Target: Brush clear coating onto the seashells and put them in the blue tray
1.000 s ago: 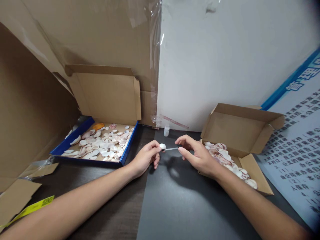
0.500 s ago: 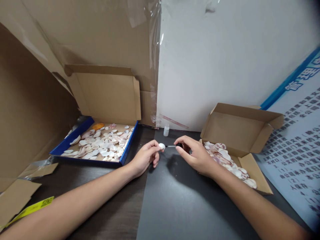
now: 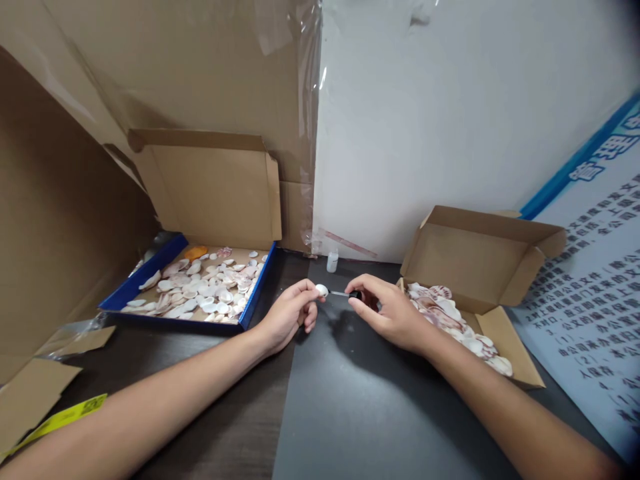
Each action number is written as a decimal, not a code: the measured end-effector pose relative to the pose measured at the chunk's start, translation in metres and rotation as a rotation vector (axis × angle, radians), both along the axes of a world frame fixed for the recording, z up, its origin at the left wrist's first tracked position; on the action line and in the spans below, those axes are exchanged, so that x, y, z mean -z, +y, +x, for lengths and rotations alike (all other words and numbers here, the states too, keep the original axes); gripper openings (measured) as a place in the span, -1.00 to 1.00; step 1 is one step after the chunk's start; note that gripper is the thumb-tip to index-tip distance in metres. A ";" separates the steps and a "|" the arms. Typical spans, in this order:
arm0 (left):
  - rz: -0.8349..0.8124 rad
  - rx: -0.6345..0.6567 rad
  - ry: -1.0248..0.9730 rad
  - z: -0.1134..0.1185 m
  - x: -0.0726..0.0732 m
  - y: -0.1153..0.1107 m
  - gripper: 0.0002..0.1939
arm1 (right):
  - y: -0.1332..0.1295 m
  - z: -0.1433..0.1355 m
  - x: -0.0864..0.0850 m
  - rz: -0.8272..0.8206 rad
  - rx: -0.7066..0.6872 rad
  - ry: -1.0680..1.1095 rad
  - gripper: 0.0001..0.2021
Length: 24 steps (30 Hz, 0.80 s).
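Observation:
Between thumb and forefinger, my left hand (image 3: 294,313) pinches a small white shell (image 3: 322,291) near the middle of the view. My right hand (image 3: 383,308) grips the black cap of a small brush (image 3: 341,294), whose thin stem points left with its dark tip at the shell's right edge. A small clear bottle (image 3: 333,261) stands upright behind the hands, by the white wall. To the left, a blue-edged box (image 3: 247,313) holds many loose shells. The brown box (image 3: 520,347) on the right holds larger patterned shells.
Both boxes have raised cardboard lids. Brown cardboard (image 3: 215,80) and a white panel (image 3: 425,120) rise at the back. A printed sheet (image 3: 575,300) lies at the right. Cardboard scraps and a yellow strip (image 3: 65,420) are at the lower left.
Both hands have shifted very slightly left, with the shell and the brush. More of the black cap shows between my right fingers.

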<state>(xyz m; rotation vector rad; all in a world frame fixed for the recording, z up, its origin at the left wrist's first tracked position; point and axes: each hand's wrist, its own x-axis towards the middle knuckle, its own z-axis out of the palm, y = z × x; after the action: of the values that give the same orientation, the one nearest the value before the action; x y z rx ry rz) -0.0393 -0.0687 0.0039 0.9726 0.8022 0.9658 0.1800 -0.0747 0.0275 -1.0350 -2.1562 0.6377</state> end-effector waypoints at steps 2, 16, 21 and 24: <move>0.003 -0.004 -0.004 0.000 0.000 0.000 -0.76 | 0.000 0.000 0.000 -0.011 -0.020 0.023 -0.89; -0.029 -0.017 -0.023 0.000 -0.001 0.000 -0.75 | 0.000 0.000 0.001 -0.025 -0.062 -0.006 -0.87; -0.020 -0.013 -0.012 0.000 0.000 0.001 -0.77 | 0.001 -0.001 0.002 0.003 0.011 -0.068 -0.88; -0.018 -0.016 -0.010 0.000 0.000 0.001 -0.77 | 0.000 -0.001 0.000 -0.002 0.011 -0.048 -0.88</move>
<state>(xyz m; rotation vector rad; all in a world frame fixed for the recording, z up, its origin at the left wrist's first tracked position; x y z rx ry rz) -0.0395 -0.0681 0.0040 0.9465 0.8101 0.9746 0.1793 -0.0748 0.0274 -1.0733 -2.1899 0.6161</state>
